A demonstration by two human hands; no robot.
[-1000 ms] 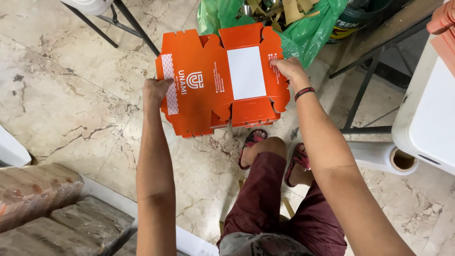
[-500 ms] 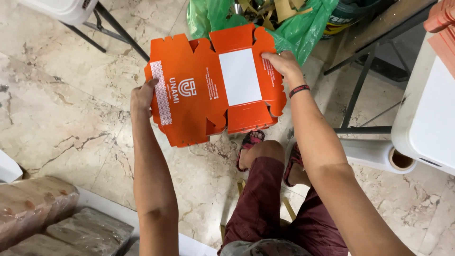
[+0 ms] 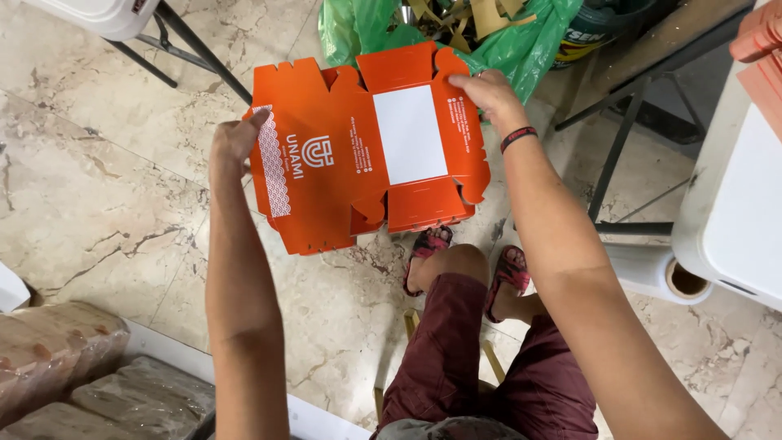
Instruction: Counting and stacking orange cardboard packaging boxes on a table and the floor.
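Head view: one view only, looking down past both arms to the floor.
Left hand: fingers are closed on the left edge of the box, pinching it.
Right hand: fingers are curled over the top right flap, gripping it.
Box: an orange flat carton with a white panel, held unfolded in the air above the knees.
Edges: a green bag is seen just behind the box; a white tabletop lies to the right.
Room: open floor is seen at left.

even indoor light, soft shadows, mild sheen on marble floor; edges perhaps slightly stretched.
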